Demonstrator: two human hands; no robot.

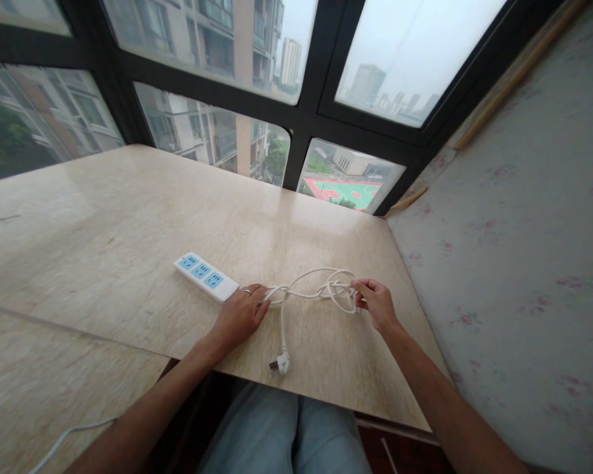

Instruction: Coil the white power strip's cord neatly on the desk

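A white power strip [201, 276] with three light-blue socket panels lies at a slant on the tabletop. My left hand [240, 311], wearing a ring, is closed over the cord where it leaves the strip's near right end; the hand hides that join. From there the white cord [304, 294] runs right in a loose, tangled loop. At the loop's right end my right hand [374, 301] pinches the cord between thumb and fingers. One stretch of cord hangs toward me and ends in a white plug [279, 364], which rests near the table's front edge.
The beige marble-patterned table [128, 210] reaches back to dark-framed windows [306, 125]. A flowered wall [514, 243] borders it on the right. Another thin white cable [74, 431] lies at lower left. My legs [286, 431] are below the front edge.
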